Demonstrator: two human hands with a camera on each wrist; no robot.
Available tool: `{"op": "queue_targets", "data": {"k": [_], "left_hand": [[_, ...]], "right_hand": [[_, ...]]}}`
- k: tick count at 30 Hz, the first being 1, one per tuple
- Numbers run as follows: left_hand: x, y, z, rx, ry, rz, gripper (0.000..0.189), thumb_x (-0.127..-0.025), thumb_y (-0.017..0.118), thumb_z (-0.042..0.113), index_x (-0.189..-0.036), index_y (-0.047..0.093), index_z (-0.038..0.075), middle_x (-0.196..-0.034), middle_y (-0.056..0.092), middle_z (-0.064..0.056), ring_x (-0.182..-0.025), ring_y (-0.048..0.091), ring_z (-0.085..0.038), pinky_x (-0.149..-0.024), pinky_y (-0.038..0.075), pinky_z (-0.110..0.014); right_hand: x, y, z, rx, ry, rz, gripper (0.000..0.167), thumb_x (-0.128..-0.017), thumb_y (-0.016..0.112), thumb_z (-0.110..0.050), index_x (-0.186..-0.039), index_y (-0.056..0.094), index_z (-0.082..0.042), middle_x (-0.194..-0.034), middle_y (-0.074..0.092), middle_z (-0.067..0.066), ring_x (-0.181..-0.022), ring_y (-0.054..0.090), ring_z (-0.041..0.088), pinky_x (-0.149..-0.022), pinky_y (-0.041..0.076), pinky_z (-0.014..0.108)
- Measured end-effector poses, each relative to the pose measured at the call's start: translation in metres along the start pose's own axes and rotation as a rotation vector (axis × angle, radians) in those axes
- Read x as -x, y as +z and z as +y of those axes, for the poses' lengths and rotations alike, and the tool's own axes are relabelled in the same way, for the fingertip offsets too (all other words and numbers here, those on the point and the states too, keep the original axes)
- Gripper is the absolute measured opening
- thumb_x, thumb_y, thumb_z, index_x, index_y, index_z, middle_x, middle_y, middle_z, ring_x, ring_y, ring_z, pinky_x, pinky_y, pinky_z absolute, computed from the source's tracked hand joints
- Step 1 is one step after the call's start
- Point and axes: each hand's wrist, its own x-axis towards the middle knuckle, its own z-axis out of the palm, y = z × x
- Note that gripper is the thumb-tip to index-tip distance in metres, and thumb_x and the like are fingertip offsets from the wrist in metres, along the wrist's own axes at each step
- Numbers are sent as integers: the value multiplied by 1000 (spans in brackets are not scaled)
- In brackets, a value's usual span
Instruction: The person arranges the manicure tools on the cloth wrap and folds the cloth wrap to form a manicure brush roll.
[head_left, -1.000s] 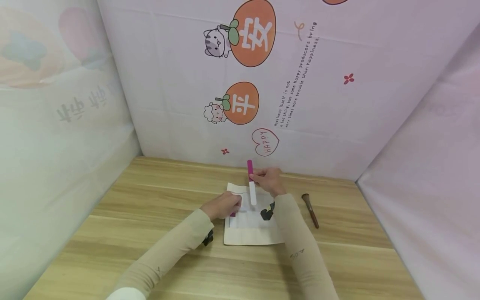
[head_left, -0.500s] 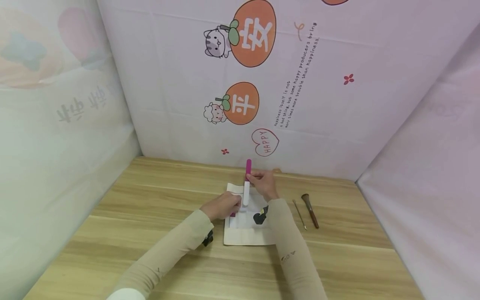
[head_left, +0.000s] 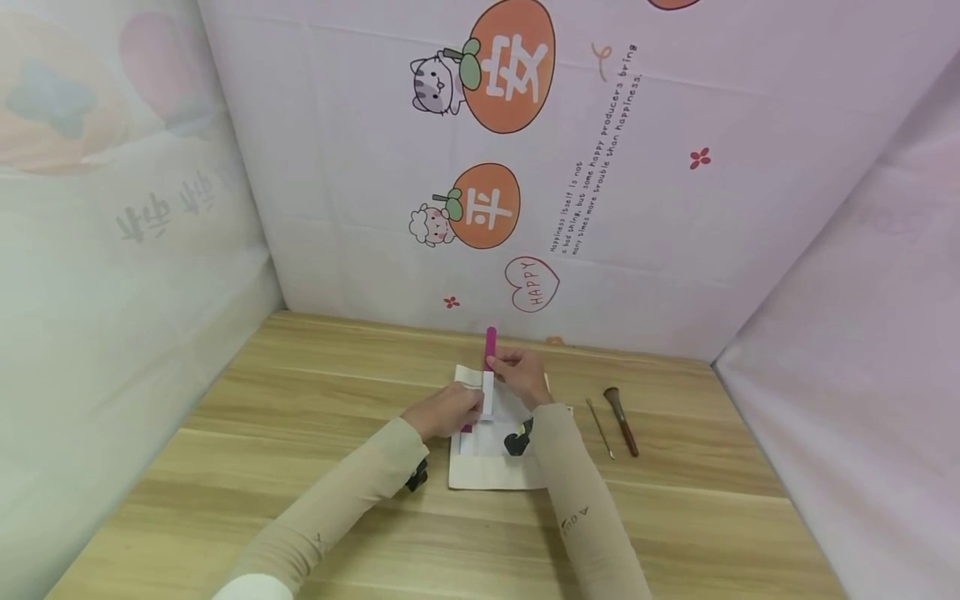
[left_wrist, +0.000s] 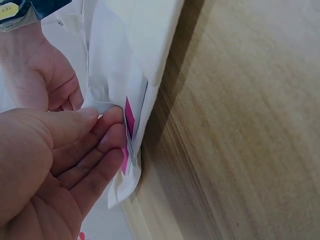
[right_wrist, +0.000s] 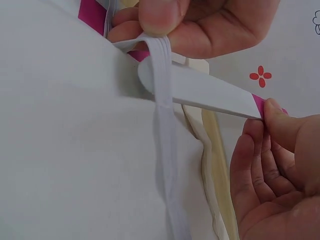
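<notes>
A flat white-and-magenta stick [head_left: 491,350], which looks like a nail file, is pinched by its magenta end between my right thumb and fingers [head_left: 522,377]. Its rounded white tip passes behind a white elastic band [right_wrist: 164,100] in the right wrist view. My left hand [head_left: 447,410] pinches that band and lifts it from a cream-white fabric wrap [head_left: 495,472] lying flat on the table. Another magenta piece [left_wrist: 130,117] shows at the wrap beside my left fingertips, mostly hidden by the fabric and the hand.
To the right of the wrap lie a dark-handled brush [head_left: 621,421] and a thin metal stick tool [head_left: 600,429] on the wooden table [head_left: 300,400]. Printed white cloth [head_left: 337,167] stands behind the table and along both sides.
My right hand has moved left and slightly nearer, bringing the file's tip to the band. The thin tool came into view as the right arm shifted. My left hand stays put.
</notes>
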Motion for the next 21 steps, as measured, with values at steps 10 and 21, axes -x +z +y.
{"op": "queue_targets", "data": {"k": [10, 21], "left_hand": [[1, 0, -1, 15, 0, 21, 22, -105, 64, 9, -83, 60, 10, -74, 54, 4, -70, 50, -10, -66, 43, -22], [1, 1, -2, 56, -17, 11, 21, -106, 62, 8, -85, 63, 9, -76, 59, 2, -70, 54, -10, -65, 46, -23]], "right_hand": [[11, -2, -5, 83, -10, -87, 20, -95, 80, -18, -101, 79, 2, -94, 80, 13, -71, 66, 7, -65, 55, 19], [17, -11, -2, 246, 3, -238, 13, -96, 78, -14, -95, 80, -1, -83, 78, 7, -68, 63, 8, -64, 52, 20]]}}
